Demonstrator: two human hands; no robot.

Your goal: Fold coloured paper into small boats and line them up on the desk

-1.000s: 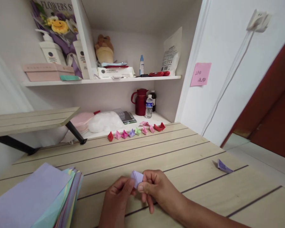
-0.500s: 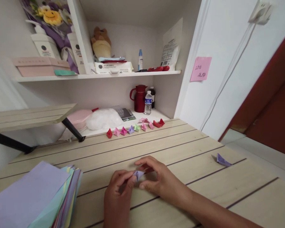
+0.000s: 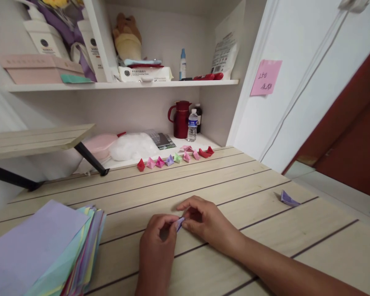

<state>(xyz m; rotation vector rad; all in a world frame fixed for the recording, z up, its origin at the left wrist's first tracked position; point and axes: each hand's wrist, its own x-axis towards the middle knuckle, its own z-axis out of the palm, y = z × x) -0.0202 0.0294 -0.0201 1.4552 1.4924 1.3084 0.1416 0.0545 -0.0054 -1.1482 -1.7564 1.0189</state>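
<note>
Since a second ago we have lowered both hands toward the tabletop (image 3: 234, 181), and the lilac folded paper (image 3: 179, 223), which then stood out broadly above our fingers, now shows only as a sliver between them. Our left hand (image 3: 158, 240) pinches its left end between thumb and forefinger. Our right hand (image 3: 205, 222) pinches the other end, fingers curled over it and resting on the wood. The paper sits low, in the near middle of the tabletop; we cannot tell whether it touches the surface. To our left lies a fanned stack of coloured sheets (image 3: 43, 250), lilac on top. Well off to the right lies a second lilac folded piece (image 3: 288, 199). Along the far edge stands a row of small folded pieces (image 3: 172, 158) in red, pink, lilac and green, with a red jug (image 3: 181, 120) and a water bottle (image 3: 192, 126) behind it
</note>
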